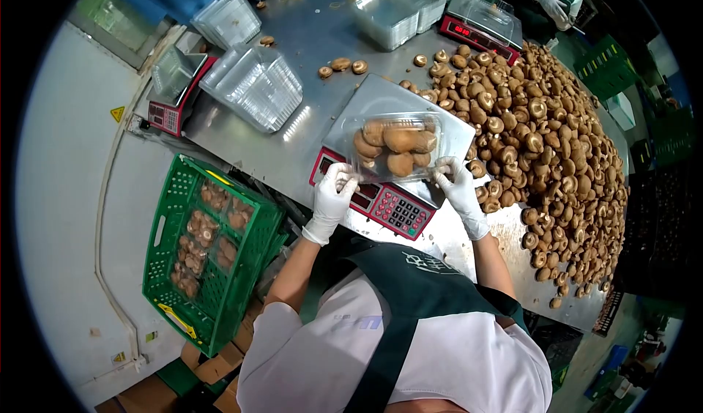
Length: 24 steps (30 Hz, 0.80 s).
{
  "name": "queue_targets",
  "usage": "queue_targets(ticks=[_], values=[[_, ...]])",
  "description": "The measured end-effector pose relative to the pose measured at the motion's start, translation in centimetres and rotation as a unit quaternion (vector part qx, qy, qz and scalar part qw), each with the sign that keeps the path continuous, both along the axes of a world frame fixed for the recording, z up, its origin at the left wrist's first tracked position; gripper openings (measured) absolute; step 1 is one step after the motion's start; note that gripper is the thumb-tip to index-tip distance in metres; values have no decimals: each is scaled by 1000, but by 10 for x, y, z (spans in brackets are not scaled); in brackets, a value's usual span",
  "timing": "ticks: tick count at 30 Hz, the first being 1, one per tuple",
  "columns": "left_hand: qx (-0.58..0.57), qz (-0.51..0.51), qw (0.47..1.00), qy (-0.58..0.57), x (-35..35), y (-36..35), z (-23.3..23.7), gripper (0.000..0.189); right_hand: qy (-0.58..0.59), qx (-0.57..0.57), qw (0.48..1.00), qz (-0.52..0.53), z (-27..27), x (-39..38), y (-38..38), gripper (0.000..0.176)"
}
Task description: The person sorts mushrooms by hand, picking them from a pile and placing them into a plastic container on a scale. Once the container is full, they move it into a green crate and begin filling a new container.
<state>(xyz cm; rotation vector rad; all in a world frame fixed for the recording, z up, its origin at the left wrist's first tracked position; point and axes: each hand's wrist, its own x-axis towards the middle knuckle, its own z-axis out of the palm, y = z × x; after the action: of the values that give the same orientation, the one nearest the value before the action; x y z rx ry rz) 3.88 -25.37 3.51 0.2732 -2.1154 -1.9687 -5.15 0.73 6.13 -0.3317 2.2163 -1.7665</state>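
A clear plastic container holding several brown shiitake mushrooms is at the metal platform of a red digital scale; its lid looks closed. My left hand, in a white glove, pinches the container's near left corner. At the near right corner, my gloved right hand has its fingers closed on the edge. Part of the scale's display is hidden behind my left fingers and the container. A large heap of loose shiitake mushrooms spreads to the right of the scale.
Stacked clear trays stand left of the scale, and more trays behind it. Other scales sit at the table's edges. A green crate with packed mushrooms is at lower left. A gloved co-worker stands at the far right.
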Motion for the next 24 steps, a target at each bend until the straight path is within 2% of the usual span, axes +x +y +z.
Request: queue_targets(ticks=[1, 2, 3, 4, 5, 6, 8, 11, 16, 18, 19, 21, 22, 23, 24], values=[[2, 2, 1000, -3, 3, -1, 1, 24, 70, 54, 996, -5, 2, 4, 2, 14], [-115, -4, 993, 25, 7, -4, 5, 29, 125, 54, 991, -3, -2, 6, 5, 16], [-230, -12, 972, 53, 9, -6, 13, 33, 148, 100, 984, 4, 6, 8, 7, 18], [-169, -40, 985, 3, 9, -6, 22, 42, 270, 78, 960, 17, 8, 6, 8, 21], [-223, -40, 959, 167, 2, -8, 13, 43, 387, 55, 920, 31, 8, 1, 7, 23], [-296, -18, 940, 172, 4, -9, 19, 41, 446, 87, 890, 27, 11, -1, 4, 32], [-415, 14, 885, 212, 10, -14, 22, 34, 501, 116, 857, 41, 22, 5, 2, 34], [-434, 40, 865, 248, 19, -22, 9, 35, 522, 123, 843, 43, 26, 11, -4, 33], [-406, 63, 882, 231, 39, -33, 20, 49, 558, 68, 826, 45, 22, 12, -28, 35], [-408, 74, 885, 211, 48, -38, 25, 31, 545, 83, 833, 51, 24, 19, -36, 33], [-410, 81, 885, 206, 53, -40, 28, 31, 532, 101, 839, 51, 26, 21, -42, 32], [-356, 98, 907, 204, 62, -42, 33, 34, 532, 67, 843, 44, 22, 24, -56, 29], [-319, 98, 923, 190, 65, -43, 40, 34, 469, 57, 880, 42, 13, 27, -58, 27], [-173, 78, 974, 128, 71, -51, 19, 42, 404, 46, 913, 42, 7, 30, -62, 26], [-14, 53, 992, 116, 76, -49, 27, 48, 385, 34, 921, 54, 7, 33, -70, 23]])
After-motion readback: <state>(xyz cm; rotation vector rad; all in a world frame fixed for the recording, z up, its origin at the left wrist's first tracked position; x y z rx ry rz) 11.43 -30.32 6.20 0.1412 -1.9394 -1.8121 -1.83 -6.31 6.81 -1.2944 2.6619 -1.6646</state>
